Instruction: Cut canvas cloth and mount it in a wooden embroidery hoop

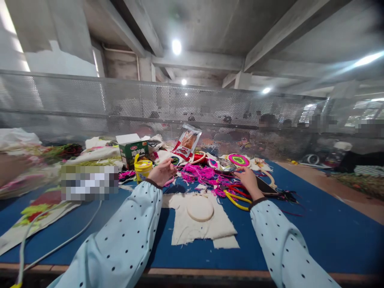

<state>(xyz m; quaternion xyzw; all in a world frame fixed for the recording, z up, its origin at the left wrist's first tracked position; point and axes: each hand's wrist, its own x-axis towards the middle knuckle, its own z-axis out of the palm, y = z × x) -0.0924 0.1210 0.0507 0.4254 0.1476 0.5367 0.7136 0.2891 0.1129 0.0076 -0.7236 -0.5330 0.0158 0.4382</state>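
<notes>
My left hand (163, 173) is raised over the table beside a yellow tub (143, 170), fingers curled together in a pinch. Whatever it holds is too small to make out. My right hand (248, 181) is also closed at the fingertips, close to the rim of a shiny metal dish (227, 165); I cannot tell whether it touches the rim or pinches something fine. Between my forearms lies cream cloth (187, 231) stretched in a round embroidery hoop (200, 208). Tangled magenta yarn (196, 176) is heaped behind it. Yellow-handled scissors (237, 201) rest left of my right wrist.
A green box (132, 150) and a red snack packet (187, 142) stand at the back before a perforated metal screen (180, 104). Pink-and-green embroidery (239, 160) lies behind the dish. At left are a pale cable (70, 240) and another person's blurred arm (13, 168).
</notes>
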